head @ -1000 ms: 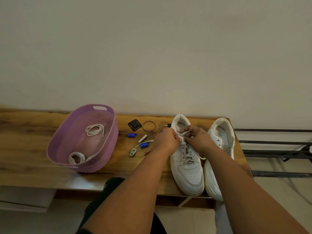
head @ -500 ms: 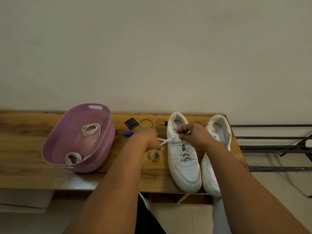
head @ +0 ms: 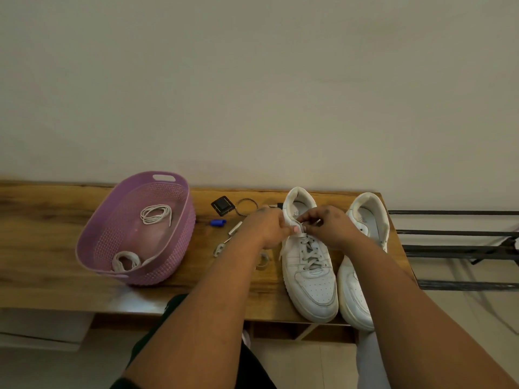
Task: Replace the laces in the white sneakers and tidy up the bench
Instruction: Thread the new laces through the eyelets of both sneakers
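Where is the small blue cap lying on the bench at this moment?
The blue cap lies on the bench, between the purple basket and the left hand, below the black square piece.

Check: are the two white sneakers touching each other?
Cannot tell. The head view shows the left sneaker and right sneaker side by side, only a dark seam between their soles.

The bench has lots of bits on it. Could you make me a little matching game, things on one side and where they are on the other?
Things:
1. coiled lace
2. blue cap
3. laced sneaker
4. unlaced sneaker

Places:
A. at the bench's right end
B. under both hands
C. inside the purple basket
D. on the wood between basket and sneakers

Pairs: 1-C, 2-D, 3-B, 4-A
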